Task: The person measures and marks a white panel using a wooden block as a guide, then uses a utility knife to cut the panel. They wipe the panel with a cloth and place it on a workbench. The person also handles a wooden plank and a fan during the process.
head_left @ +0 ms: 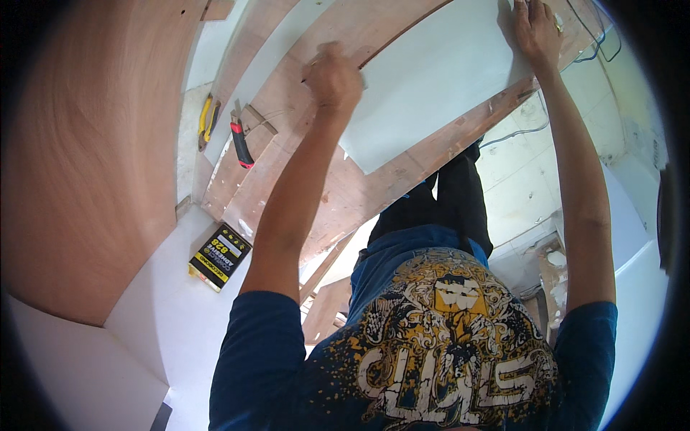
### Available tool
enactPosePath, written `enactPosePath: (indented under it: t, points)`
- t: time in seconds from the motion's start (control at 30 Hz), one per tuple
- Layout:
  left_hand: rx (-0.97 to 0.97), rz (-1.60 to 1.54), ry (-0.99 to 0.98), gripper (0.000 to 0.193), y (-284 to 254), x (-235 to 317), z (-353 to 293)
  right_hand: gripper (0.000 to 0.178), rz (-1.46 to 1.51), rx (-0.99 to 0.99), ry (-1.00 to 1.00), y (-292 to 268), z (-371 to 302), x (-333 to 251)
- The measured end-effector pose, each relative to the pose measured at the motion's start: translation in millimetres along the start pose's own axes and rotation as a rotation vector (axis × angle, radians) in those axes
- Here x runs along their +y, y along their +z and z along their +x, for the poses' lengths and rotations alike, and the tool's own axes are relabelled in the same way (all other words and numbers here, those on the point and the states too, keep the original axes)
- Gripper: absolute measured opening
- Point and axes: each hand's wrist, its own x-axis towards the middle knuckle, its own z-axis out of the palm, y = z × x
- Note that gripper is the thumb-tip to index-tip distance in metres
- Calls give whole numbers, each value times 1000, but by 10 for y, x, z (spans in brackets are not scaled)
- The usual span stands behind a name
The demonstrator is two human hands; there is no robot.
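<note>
A smooth white sheet (438, 79) lies on a wooden board worktop (388, 188), slanting up to the right. My left hand (336, 80) is closed in a fist at the sheet's left edge, smeared by motion. It seems to grip something small whose kind I cannot make out. At the sheet's far right end, my right hand (537, 34) rests with its fingers stretched out, touching the sheet's edge; the fingertips reach the top of the picture. Left of my left forearm lies a red and black utility knife (241, 144). Yellow-handled pliers (208, 122) lie farther left.
A black and yellow adhesive tin (220, 256) stands on a white surface at the lower left. A large brown wood panel (93, 144) rises on the left. Narrow white strip (273, 54) lies beyond my left hand. Cables (593, 50) hang at the far right, over floor tiles (517, 172).
</note>
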Motion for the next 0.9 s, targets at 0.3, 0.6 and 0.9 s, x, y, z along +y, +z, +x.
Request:
enactPosePath:
  t: [0.3,0.6,0.9]
  points:
    - [112,15,-313,31,-520,-1419,-633,44,95,-77,90,-127,84,-55]
    - [4,66,-106,26,-80,-502,-478,43,104,-57,88,-155,12,-125]
    - [-13,117,11,37,46,956,655,64,46,-79,-21,174,80,381]
